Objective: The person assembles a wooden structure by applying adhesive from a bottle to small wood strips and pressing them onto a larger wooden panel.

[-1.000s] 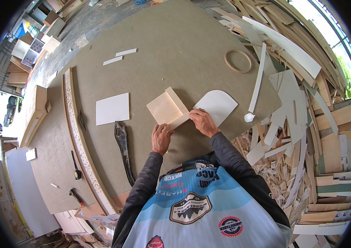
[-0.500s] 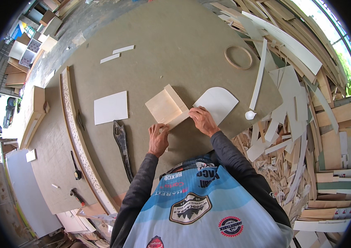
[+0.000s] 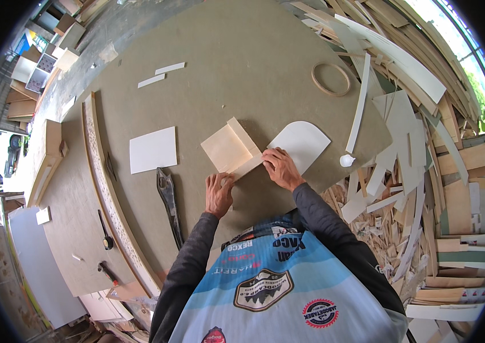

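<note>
Pinching with bent fingers, the left hand and right hand hold a pale wooden piece by opposite ends of its near edge.

Worn on the head, as the left one of two side by side. Looks down and a bit ahead, from up high, over the blue shirt, at the left hand and the right hand. Sits close enough to show both well, yet far enough to fit in most of the big brown table. Sees very wide, inside a round black edge, and bends straight lines near the rim. Reaches from the wooden box at the left to the wood pile at the right, and from the grey floor at the top to the dark sleeves at the bottom
</note>
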